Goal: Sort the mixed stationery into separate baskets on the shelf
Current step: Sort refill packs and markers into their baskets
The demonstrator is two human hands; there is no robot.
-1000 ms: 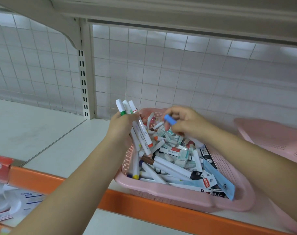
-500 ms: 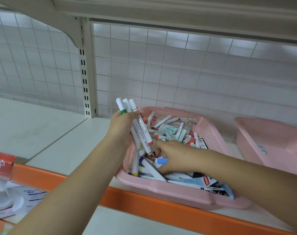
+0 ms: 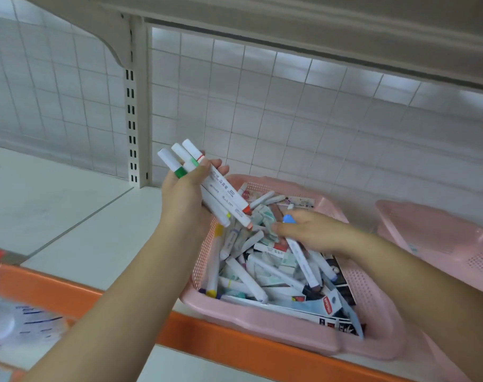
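A pink basket (image 3: 265, 323) on the white shelf holds mixed stationery: several white markers, small erasers and flat printed packets. My left hand (image 3: 184, 201) grips a bunch of three white markers (image 3: 207, 188) above the basket's left rim, their capped ends pointing up and left. My right hand (image 3: 314, 230) hovers over the middle of the basket and grips a white marker with a blue cap (image 3: 297, 252), its blue end sticking up past my knuckles and its other end slanting down into the pile.
A second pink basket (image 3: 439, 244) stands to the right, touching the first, with one small item inside. Bare white shelf (image 3: 55, 205) stretches to the left. An orange strip (image 3: 235, 346) edges the shelf front. A wire grid backs it, and a shelf hangs above.
My right hand came up from the front of the pile toward the basket's middle, lifting the blue-capped marker. My left hand tilted its marker bunch flatter.
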